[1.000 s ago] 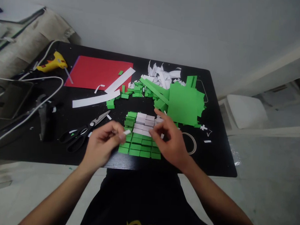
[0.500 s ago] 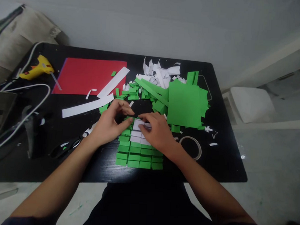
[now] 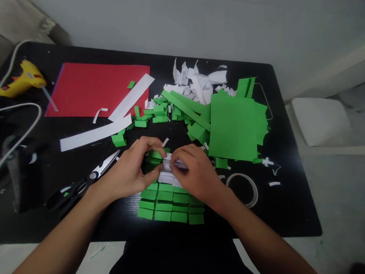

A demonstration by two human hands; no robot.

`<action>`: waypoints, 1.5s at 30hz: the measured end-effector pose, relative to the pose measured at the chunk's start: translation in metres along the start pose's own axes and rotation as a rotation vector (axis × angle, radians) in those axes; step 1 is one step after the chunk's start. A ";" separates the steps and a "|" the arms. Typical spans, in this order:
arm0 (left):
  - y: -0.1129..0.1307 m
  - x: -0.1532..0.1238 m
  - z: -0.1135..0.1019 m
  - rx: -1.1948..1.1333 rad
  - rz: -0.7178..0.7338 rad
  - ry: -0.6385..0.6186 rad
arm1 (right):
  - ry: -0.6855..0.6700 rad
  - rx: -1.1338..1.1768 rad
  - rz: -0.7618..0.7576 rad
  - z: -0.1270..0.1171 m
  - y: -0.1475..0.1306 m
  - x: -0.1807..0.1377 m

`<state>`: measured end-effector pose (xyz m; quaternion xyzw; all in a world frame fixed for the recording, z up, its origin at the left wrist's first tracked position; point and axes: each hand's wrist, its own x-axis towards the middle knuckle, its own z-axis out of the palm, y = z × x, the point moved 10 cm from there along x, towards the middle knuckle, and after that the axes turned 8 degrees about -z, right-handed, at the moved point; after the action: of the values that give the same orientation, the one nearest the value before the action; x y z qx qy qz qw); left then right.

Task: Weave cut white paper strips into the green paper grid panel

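Observation:
Rows of folded green paper pieces (image 3: 164,196) lie in a grid on the black table, with folded white paper pieces (image 3: 166,178) in the middle columns near the top. Over these, my left hand (image 3: 133,167) curves in from the left, thumb and fingertips at the edge of a small white paper piece (image 3: 166,163). My right hand (image 3: 196,173) pinches the same piece from the other side, its fingers curled and hiding part of the grid. Black-handled scissors (image 3: 94,175) lie open-bladed beside my left forearm.
Green sheets (image 3: 233,127) and white paper scraps (image 3: 199,79) pile up at the back. White strips (image 3: 95,132) lie partly across a red sheet (image 3: 94,86). A yellow glue gun (image 3: 29,77) with a white cord sits far left; a tape roll (image 3: 255,191) lies right.
The view has shifted closer and lower, showing more of the scissors. My fingers have drawn together on the white piece, which now appears edge-on between them.

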<state>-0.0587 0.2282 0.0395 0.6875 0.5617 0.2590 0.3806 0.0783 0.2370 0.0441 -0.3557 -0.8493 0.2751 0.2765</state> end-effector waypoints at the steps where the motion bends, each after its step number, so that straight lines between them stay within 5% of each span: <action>1: 0.002 0.000 0.001 0.013 0.010 -0.005 | -0.006 0.004 0.005 0.000 0.001 0.000; 13: 0.006 0.002 0.006 0.054 0.023 -0.024 | -0.055 -0.001 -0.044 0.005 0.003 -0.001; 29: 0.010 -0.001 -0.034 -0.015 0.028 0.143 | -0.005 -0.021 -0.069 -0.001 0.000 -0.001; 36: -0.001 0.001 -0.032 0.133 -0.080 -0.078 | 0.032 -0.042 -0.098 -0.004 -0.001 0.000; 45: -0.005 0.005 -0.030 0.079 -0.030 -0.034 | 0.111 -0.018 -0.164 -0.016 -0.031 0.009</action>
<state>-0.0840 0.2404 0.0529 0.6979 0.5751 0.2192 0.3664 0.0699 0.2298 0.0783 -0.3019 -0.8614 0.2239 0.3417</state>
